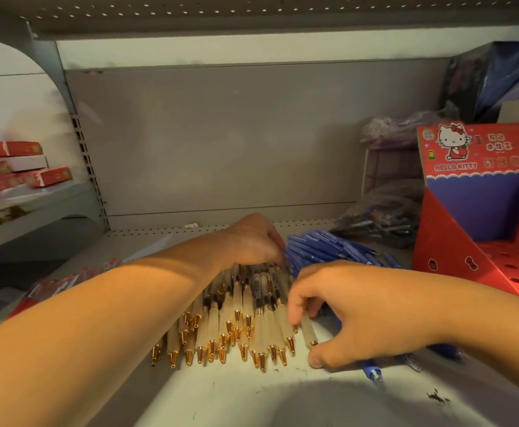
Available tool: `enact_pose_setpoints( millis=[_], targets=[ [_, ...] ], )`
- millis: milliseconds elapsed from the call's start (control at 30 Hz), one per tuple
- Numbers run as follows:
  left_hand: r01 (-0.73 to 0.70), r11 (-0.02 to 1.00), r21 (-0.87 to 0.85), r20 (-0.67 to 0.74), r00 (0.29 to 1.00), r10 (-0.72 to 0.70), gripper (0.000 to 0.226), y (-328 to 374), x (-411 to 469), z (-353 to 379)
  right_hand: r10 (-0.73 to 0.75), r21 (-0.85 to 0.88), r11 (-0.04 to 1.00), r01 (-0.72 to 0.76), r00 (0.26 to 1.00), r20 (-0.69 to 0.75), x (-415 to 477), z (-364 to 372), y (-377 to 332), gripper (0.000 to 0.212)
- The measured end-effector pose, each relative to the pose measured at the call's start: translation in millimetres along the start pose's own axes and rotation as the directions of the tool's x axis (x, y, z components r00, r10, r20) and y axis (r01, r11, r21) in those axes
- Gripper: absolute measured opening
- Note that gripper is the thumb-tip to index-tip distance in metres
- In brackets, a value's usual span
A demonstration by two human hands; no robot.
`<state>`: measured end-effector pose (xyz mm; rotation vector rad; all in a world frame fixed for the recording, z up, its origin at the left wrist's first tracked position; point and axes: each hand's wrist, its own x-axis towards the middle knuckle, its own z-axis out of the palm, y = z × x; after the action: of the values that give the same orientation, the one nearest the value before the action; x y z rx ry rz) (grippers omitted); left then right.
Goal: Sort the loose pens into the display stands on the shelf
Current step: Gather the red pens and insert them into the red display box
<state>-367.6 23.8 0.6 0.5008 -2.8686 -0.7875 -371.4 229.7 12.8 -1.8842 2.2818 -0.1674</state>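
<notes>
A row of gold-tipped pens (239, 312) is being gathered on the shelf (252, 399), tips pointing toward six o'clock. Their far ends, at twelve o'clock of the row, are being covered by the left hand (253, 241). Its fingers are bent down over them, but whether anything is being gripped cannot be told. At the row's four o'clock edge, the rightmost pen (308, 332) is being pinched by the right hand (360, 309), with the fingers curled onto the barrel and the thumb set at the tip.

A heap of blue pens (323, 248) is lying at one o'clock of the row, touching it. The red display stand (455, 251) is standing at three o'clock, well apart, its holes apparently unfilled.

For this step to go well, the pinched pen is best being drawn clear of the blue ones while the rest are being pressed flat, so that nothing is being rolled out of line. Tips are best being squared before any bundle is being lifted toward the stand.
</notes>
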Motion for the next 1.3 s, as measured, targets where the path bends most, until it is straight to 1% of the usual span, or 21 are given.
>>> enact_pose_setpoints(
  millis=[67, 200, 267, 333, 367, 400, 433, 467, 500, 533, 567, 633, 733, 800, 900, 933, 967, 1033, 1100, 1167, 1300],
  targets=[
    [0.019, 0.995, -0.098, -0.053, 0.998, -0.024, 0.03, 3, -3, -1, 0.017, -0.016, 1.0, -0.017, 1.0, 0.018, -1, -3, 1, 0.031],
    [0.053, 0.946, -0.321, -0.163, 0.981, -0.11, 0.018, 8, -4, -9, 0.046, -0.013, 0.999, -0.046, 0.998, 0.043, -1, -3, 3, 0.032],
    [0.061, 0.925, -0.376, -0.203, 0.968, -0.147, 0.012, 7, -4, -18, 0.065, 0.018, 0.998, -0.066, 0.997, 0.045, 1, -1, 5, 0.032],
    [0.057, 0.918, -0.392, -0.201, 0.969, -0.146, 0.012, 3, -5, -24, 0.074, 0.044, 0.996, -0.076, 0.997, 0.029, 3, 1, 7, 0.034],
    [0.055, 0.931, -0.362, -0.17, 0.978, -0.124, 0.013, 1, -8, -25, 0.077, 0.06, 0.995, -0.078, 0.997, 0.017, 4, 3, 8, 0.037],
    [0.049, 0.963, -0.266, -0.13, 0.988, -0.087, 0.016, -2, -12, -24, 0.087, 0.078, 0.993, -0.087, 0.996, 0.003, 5, 4, 9, 0.041],
    [0.037, 0.993, -0.109, -0.09, 0.995, -0.047, 0.02, -6, -16, -21, 0.103, 0.092, 0.991, -0.102, 0.995, -0.007, 5, 6, 9, 0.046],
    [0.022, 0.998, 0.065, -0.068, 0.998, -0.017, 0.025, -10, -19, -15, 0.12, 0.095, 0.988, -0.118, 0.993, -0.014, 6, 8, 9, 0.052],
    [0.012, 0.978, 0.209, -0.069, 0.998, 0.003, 0.028, -14, -22, -8, 0.133, 0.088, 0.987, -0.131, 0.991, -0.018, 7, 9, 9, 0.057],
    [0.007, 0.956, 0.293, -0.079, 0.997, 0.017, 0.029, -18, -25, -2, 0.141, 0.077, 0.987, -0.139, 0.99, -0.022, 7, 10, 9, 0.062],
    [0.005, 0.945, 0.328, -0.087, 0.996, 0.025, 0.032, -22, -27, 3, 0.144, 0.069, 0.987, -0.142, 0.989, -0.027, 8, 11, 8, 0.066],
    [0.003, 0.949, 0.314, -0.059, 0.998, 0.016, 0.043, -29, -26, 10, 0.138, 0.071, 0.988, -0.135, 0.99, -0.035, 8, 12, 6, 0.072],
    [-0.042, 0.964, 0.262, 0.068, 0.997, 0.026, 0.054, -32, -24, 10, 0.126, 0.08, 0.989, -0.124, 0.992, -0.027, 11, 13, 6, 0.08],
    [-0.089, 0.972, 0.219, 0.124, 0.99, 0.062, 0.05, -31, -25, 9, 0.128, 0.112, 0.986, -0.124, 0.991, -0.027, 12, 14, 7, 0.089],
    [-0.095, 0.987, 0.129, 0.088, 0.993, 0.084, 0.043, -32, -26, 11, 0.125, 0.209, 0.971, -0.114, 0.991, -0.038, 11, 15, 8, 0.106],
    [-0.089, 0.99, 0.112, 0.064, 0.995, 0.082, 0.041, -32, -26, 11, 0.123, 0.219, 0.969, -0.111, 0.992, -0.04, 10, 15, 7, 0.106],
    [-0.083, 0.991, 0.106, 0.044, 0.996, 0.079, 0.04, -33, -26, 12, 0.124, 0.21, 0.971, -0.111, 0.991, -0.047, 10, 17, 6, 0.101],
    [-0.08, 0.99, 0.114, 0.025, 0.997, 0.078, 0.04, -32, -25, 12, 0.127, 0.147, 0.982, -0.115, 0.989, -0.079, 11, 20, 4, 0.088],
    [-0.082, 0.99, 0.117, 0.01, 0.997, 0.081, 0.037, -32, -24, 12, 0.13, 0.088, 0.989, -0.121, 0.986, -0.102, 13, 24, 0, 0.086],
    [-0.079, 0.991, 0.112, -0.022, 0.996, 0.082, 0.031, -33, -23, 12, 0.127, 0.078, 0.99, -0.118, 0.985, -0.114, 15, 27, -3, 0.083],
    [-0.062, 0.991, 0.115, -0.037, 0.997, 0.067, 0.029, -33, -21, 11, 0.074, 0.052, 0.996, -0.072, 0.996, -0.042, 13, 25, -7, 0.064]
  ],
)
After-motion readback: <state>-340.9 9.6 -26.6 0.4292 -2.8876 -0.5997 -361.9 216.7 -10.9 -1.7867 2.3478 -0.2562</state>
